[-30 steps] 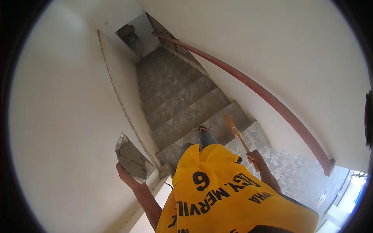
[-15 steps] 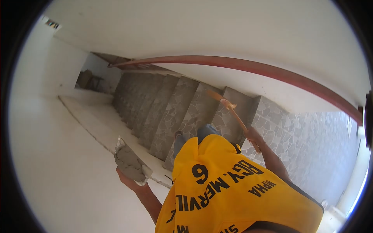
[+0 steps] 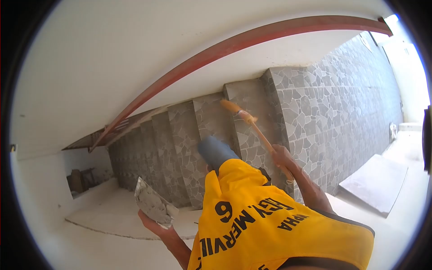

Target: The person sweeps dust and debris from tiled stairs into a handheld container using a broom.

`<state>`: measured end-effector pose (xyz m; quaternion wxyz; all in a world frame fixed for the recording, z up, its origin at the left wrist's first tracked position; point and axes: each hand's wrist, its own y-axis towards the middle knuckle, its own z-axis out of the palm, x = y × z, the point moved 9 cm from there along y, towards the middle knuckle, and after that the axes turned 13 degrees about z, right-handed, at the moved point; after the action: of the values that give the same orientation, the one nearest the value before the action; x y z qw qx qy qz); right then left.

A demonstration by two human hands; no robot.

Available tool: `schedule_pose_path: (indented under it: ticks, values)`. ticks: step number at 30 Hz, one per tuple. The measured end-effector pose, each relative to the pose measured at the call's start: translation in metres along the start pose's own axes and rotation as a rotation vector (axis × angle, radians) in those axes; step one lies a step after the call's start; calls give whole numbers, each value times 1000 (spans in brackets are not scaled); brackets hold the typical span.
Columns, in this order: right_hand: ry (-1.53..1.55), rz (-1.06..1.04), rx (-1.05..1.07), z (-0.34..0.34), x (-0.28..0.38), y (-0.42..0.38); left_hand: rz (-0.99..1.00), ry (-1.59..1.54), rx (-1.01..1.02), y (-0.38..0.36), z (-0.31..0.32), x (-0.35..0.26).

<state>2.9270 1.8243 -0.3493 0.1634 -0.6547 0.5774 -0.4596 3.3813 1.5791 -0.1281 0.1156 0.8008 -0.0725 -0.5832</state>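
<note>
My left hand (image 3: pixel 154 224) is closed under the edge of a small flat board (image 3: pixel 155 202) spread with rough grey mortar. The board is tilted and held out to the left of my yellow jersey. My right hand (image 3: pixel 282 157) wraps around the light wooden handle of a brush (image 3: pixel 261 135) whose orange-brown, tapered head points away to the upper left, over the stairs. A short end of the handle sticks out below the fist. The fingers under the board are partly hidden by it.
Grey stone-patterned stairs (image 3: pixel 180 130) descend to the left, with one leg over them. A red handrail (image 3: pixel 252 38) runs along the white wall. The tiled landing (image 3: pixel 328 94) lies to the right, near a pale flat panel (image 3: pixel 375 182). Dark items (image 3: pixel 80 180) stand below.
My view has swung to the right, bringing the landing and the pale panel into sight. A leg has moved on the steps. Both hands keep their hold.
</note>
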Motion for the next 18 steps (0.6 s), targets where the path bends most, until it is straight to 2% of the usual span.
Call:
schedule_pose_path:
  ticks: [2,4,5,7,9,11,13,14,16,18]
  values:
    - [342,234,152,8,19,-5,-178,-155,-46,6,0,30]
    - [591,317,118,6,42,-1,-137,-29,55,26,2,33]
    - [713,355,105,4,52,4,7,146,170,38,7,25]
    - [730,389,32,5,65,33,112,270,257,53,21,29]
    - [819,362,-24,7,69,77,19,179,208,64,34,38]
    - [979,300,-60,17,73,144,-104,-53,175,88,55,34]
    - [783,173,-268,20,97,215,-107,-62,213,119,78,30]
    - [430,34,-326,46,99,288,-46,53,267,133,87,24]
    - [181,-14,-312,69,123,330,-17,97,304,157,111,18]
    - [391,183,-188,90,129,321,-97,-31,285,177,133,16]
